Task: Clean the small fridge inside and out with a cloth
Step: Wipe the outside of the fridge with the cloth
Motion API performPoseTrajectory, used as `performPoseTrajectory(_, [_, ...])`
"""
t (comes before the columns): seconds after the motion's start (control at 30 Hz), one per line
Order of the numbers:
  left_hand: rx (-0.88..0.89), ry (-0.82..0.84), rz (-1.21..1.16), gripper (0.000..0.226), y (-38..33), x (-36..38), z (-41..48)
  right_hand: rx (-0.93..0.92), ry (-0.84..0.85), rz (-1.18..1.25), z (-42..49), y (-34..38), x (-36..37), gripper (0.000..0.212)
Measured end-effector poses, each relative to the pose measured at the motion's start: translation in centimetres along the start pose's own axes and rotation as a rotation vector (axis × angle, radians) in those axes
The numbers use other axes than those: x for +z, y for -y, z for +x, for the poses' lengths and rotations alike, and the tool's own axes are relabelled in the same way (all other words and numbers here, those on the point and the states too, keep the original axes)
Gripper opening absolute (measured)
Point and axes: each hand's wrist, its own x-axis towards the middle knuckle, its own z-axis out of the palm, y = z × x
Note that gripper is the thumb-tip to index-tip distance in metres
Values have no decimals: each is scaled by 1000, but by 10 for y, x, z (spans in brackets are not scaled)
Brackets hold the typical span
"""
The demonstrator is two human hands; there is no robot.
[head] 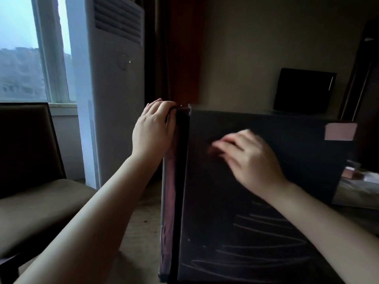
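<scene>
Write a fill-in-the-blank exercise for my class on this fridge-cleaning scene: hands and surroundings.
1. The left hand grips the fridge at its ___ corner.
2. The tall air conditioner beside the window is ___ in colour.
3. At far left stands a padded ___.
Missing words: top; white; chair.
</scene>
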Motion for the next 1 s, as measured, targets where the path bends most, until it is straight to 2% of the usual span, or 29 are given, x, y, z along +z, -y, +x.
performPoseTrajectory(0.1, [-10, -1, -24, 25, 0, -1, 1, 132, -180, -73, 19, -24, -7, 26])
performPoseTrajectory(0.2, [-28, 28, -21, 28, -1, -3, 3, 209, -215, -49, 18, -18, 8, 28])
performPoseTrajectory(0.27, [-23, 30, 3, 31, 0, -3, 2, 150, -117, 4, -19, 6, 30, 28])
performPoseTrajectory(0.4, [0, 53, 159, 41, -8, 1, -7, -173, 184, 28, -142, 45, 66, 29])
performPoseTrajectory(0.47, [97, 84, 243, 53, -17, 6, -26, -262, 303, 9, -173, 46, 68, 29])
performPoseTrajectory(0.53, [275, 123, 196, 62, -30, 12, -51, -289, 332, -7, -169, 39, 61, 29])
performPoseTrajectory(0.6, [494, 214, 144, 60, -40, 23, -79, -231, 256, -32, -145, 27, 50, 28])
performPoseTrajectory(0.67, [597, 296, 137, 61, -45, 37, -105, -84, 84, -73, -115, 6, 32, 23])
performPoseTrajectory(0.77, [484, 327, 90, 70, -53, 55, -132, 205, -122, -116, -86, -26, 4, 24])
performPoseTrajectory(0.83, [432, 275, 37, 66, -61, 65, -139, 318, -173, -82, -93, -28, 3, 25])
performPoseTrajectory(0.9, [417, 214, 14, 64, -69, 77, -140, 279, -102, -54, -131, -10, 20, 28])
performPoseTrajectory(1.0, [433, 152, 53, 62, -76, 89, -141, 97, 200, -25, -220, 28, 48, 32])
